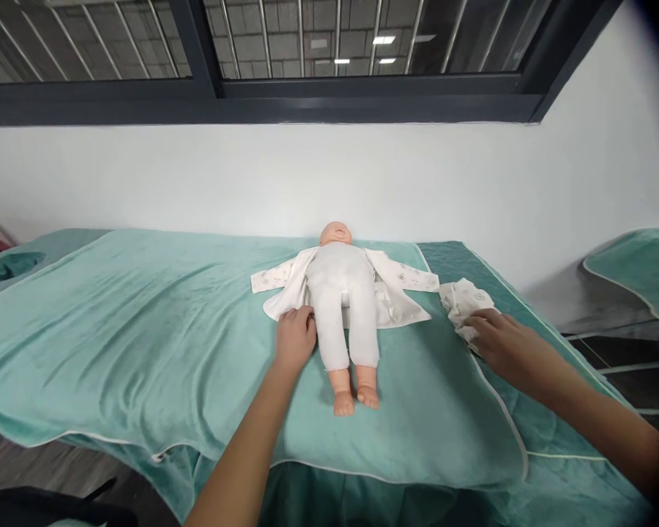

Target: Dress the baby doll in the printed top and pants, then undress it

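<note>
A baby doll [340, 274] in a white body suit lies on its back, head toward the wall and bare feet toward me. An open white baby jacket [403, 311] is spread beneath it, its printed sleeves stretched out to both sides and the doll's arms not visible in them. Beside the doll's hip, my left hand [295, 338] has its fingers curled at the jacket's lower edge; what they hold, if anything, is hidden. To the right, my right hand [502, 344] is closed on a crumpled white printed baby garment [464, 298], whose exact kind is unclear.
A light green blanket [159, 329] covers much of the bed, over a darker green quilted cover [560, 432]. The white wall [225, 176] and a dark-framed window [362, 99] rise behind. Another green cover [642, 267] hangs at the far right above metal bars.
</note>
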A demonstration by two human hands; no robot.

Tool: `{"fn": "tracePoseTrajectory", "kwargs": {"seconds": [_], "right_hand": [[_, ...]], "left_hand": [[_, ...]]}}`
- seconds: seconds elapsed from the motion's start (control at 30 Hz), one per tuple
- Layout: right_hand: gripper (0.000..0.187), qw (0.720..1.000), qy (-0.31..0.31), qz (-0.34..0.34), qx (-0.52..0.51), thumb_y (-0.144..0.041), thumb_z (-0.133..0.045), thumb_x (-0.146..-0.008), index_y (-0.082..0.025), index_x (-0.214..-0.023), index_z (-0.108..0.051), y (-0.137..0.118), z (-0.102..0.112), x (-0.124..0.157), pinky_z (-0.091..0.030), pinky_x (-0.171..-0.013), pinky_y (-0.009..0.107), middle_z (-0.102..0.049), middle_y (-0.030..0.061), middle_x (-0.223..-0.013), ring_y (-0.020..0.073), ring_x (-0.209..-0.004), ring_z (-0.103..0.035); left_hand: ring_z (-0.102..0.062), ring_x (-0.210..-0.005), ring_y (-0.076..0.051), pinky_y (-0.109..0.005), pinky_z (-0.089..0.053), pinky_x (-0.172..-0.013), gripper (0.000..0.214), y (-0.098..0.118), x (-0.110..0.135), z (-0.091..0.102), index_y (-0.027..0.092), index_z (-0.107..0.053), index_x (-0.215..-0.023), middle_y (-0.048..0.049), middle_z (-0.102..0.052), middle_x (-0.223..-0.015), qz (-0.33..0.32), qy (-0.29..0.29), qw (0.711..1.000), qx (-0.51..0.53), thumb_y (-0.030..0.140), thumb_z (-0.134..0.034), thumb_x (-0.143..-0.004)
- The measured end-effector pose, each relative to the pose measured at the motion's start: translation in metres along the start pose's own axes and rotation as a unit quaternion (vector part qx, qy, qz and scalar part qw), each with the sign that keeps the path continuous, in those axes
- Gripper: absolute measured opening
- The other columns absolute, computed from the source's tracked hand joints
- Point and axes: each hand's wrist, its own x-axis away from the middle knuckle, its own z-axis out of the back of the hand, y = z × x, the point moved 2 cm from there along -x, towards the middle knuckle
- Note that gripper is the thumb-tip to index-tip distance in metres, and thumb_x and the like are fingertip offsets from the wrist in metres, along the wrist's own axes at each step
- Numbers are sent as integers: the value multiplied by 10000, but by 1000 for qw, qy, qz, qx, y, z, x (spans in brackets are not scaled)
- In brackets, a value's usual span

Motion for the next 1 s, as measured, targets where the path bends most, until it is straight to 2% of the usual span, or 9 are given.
{"fn": "tracePoseTrajectory", "kwargs": {"seconds": [0.03, 0.07, 0.13, 0.23, 0.3, 0.4, 0.53, 0.8, 1.0], "right_hand": [[375, 994, -69, 87, 17, -156, -606, -703, -264, -1045, -716, -19, -9, 4, -488, -820, 460, -682, 112, -1164, 316, -1001, -635], [445, 984, -104, 142, 32, -133, -571, -729, -254, -1144, -675, -38, -18, 9, -474, -886, 498, -634, 115, -1271, 333, -1108, -595], [495, 969, -142, 197, 38, -90, -519, -783, -253, -1243, -605, -73, -39, 16, -459, -953, 500, -571, 96, -1369, 311, -1183, -555], [492, 959, -155, 233, 45, -57, -477, -843, -225, -1299, -549, -114, -70, 15, -418, -1013, 482, -555, 108, -1376, 297, -1237, -506], [376, 963, -144, 223, 55, -88, -464, -898, -204, -1240, -568, -129, -85, 9, -408, -1000, 461, -598, 117, -1280, 285, -1174, -522], [173, 971, -132, 187, 71, -172, -459, -956, -192, -1040, -609, -134, -99, -1, -422, -900, 418, -630, 103, -1064, 264, -1011, -542], [138, 972, -132, 182, 72, -219, -469, -968, -190, -927, -598, -127, -104, -5, -410, -843, 384, -600, 87, -950, 246, -922, -522], [120, 972, -135, 185, 54, -227, -482, -964, -197, -948, -597, -123, -100, -1, -409, -874, 385, -595, 87, -979, 251, -956, -523], [228, 968, -139, 206, 26, -170, -459, -961, -220, -1126, -607, -128, -97, 0, -387, -936, 415, -622, 84, -1148, 263, -1071, -520]], "left_hand": [[-635, -861, -256, -382, -425, -799, 224, 0, 0, 0, 199, -636, -961, -81, -708, -868, 2, 0, 1000, -2, 147, -429, -891], [-636, -864, -257, -382, -423, -800, 224, 0, 0, 0, 197, -636, -964, -82, -707, -866, 3, 0, 1000, -5, 150, -429, -894], [-635, -871, -261, -382, -418, -796, 223, 0, 0, 0, 194, -637, -967, -85, -705, -864, 3, -2, 1000, -10, 154, -429, -897], [-627, -886, -266, -382, -408, -790, 219, 0, 1, 1, 195, -636, -964, -84, -702, -865, 2, -12, 1000, -19, 153, -433, -893], [-622, -894, -264, -381, -402, -790, 215, 0, 2, 1, 195, -635, -957, -82, -700, -866, -2, -19, 1000, -25, 153, -435, -892], [-616, -899, -260, -381, -395, -790, 211, 0, 5, 2, 199, -632, -946, -76, -699, -873, -8, -20, 999, -26, 150, -434, -893], [-613, -905, -256, -378, -385, -792, 206, 1, 7, 3, 209, -626, -938, -68, -703, -887, -15, -21, 999, -22, 146, -435, -892], [-616, -857, -260, -381, -373, -768, 181, 0, 5, 2, 222, -626, -868, -63, -684, -788, -9, -19, 999, -42, 152, -459, -874], [-632, -835, -255, -370, -370, -758, 180, 0, 4, 0, 218, -627, -868, -66, -690, -781, -2, -22, 999, -47, 155, -459, -873]]}}
